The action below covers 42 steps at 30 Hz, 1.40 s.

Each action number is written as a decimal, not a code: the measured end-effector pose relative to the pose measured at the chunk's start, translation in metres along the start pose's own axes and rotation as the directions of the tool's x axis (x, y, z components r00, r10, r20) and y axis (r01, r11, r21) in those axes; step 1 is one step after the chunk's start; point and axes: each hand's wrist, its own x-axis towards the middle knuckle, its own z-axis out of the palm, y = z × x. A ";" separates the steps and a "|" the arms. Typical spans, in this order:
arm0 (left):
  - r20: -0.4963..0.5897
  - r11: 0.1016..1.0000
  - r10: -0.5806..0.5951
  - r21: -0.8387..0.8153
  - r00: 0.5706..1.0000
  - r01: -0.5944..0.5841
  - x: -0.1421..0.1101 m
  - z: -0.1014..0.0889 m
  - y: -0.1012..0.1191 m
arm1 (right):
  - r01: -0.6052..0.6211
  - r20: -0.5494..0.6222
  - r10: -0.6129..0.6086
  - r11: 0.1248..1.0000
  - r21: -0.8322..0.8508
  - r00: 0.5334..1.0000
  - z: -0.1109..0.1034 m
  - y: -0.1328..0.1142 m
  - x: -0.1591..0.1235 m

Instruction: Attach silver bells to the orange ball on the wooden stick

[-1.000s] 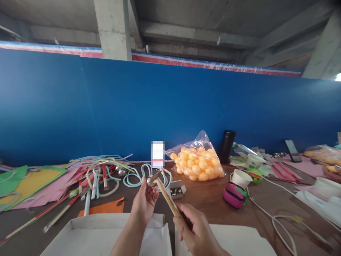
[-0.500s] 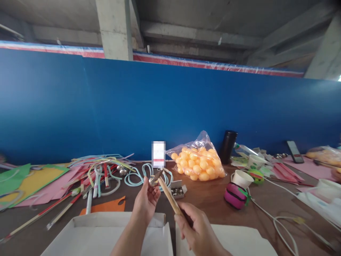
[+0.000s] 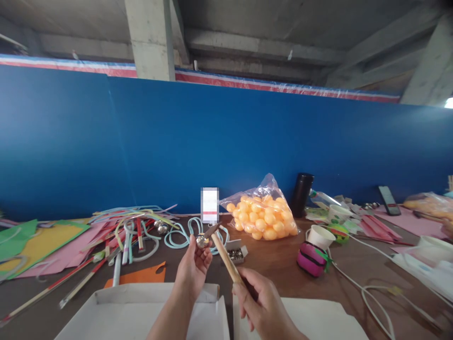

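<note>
My left hand point(image 3: 196, 264) is closed around a shiny silver ball point(image 3: 202, 241), gripped at the thumb and fingertips above the front tray. In my right hand point(image 3: 260, 300) is a hammer with a wooden handle point(image 3: 227, 259), gripped at the handle's lower end. Its dark metal head point(image 3: 211, 230) is at the ball's upper right; whether they touch I cannot tell. A small open box point(image 3: 236, 254) of little metal balls stands just behind the handle. Two similar silver balls point(image 3: 162, 227) lie farther left on the table.
White open boxes point(image 3: 123, 311) lie in front. Behind are pale blue cords point(image 3: 177, 238), a blurred white card point(image 3: 210, 205) and a bag of orange balls point(image 3: 264, 219). Sticks and coloured paper cover the left; a magenta pouch point(image 3: 311, 259), paper cup point(image 3: 321, 236) and black bottle point(image 3: 303, 194) stand right.
The hammer head has lifted slightly and tilted against the ball, leaving more of the ball showing. Both hands stay in nearly the same place, and the view has shifted a little.
</note>
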 end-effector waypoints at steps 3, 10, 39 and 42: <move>-0.018 1.000 0.005 -0.019 1.000 -0.005 0.001 0.000 0.000 | 0.025 0.021 -0.024 0.999 -0.023 0.999 -0.001 -0.002 0.000; 0.014 1.000 -0.002 -0.003 1.000 0.002 0.001 0.000 0.000 | -0.022 -0.027 0.022 1.000 0.022 0.999 0.001 0.004 0.000; -0.021 0.999 0.030 -0.028 0.999 -0.031 0.003 -0.001 -0.002 | 0.096 -0.032 -0.101 0.988 -0.120 0.994 -0.002 0.001 -0.001; -0.036 0.998 0.041 -0.047 0.999 -0.043 0.003 -0.001 -0.002 | 0.110 -0.026 -0.115 0.985 -0.134 0.993 -0.001 0.004 -0.001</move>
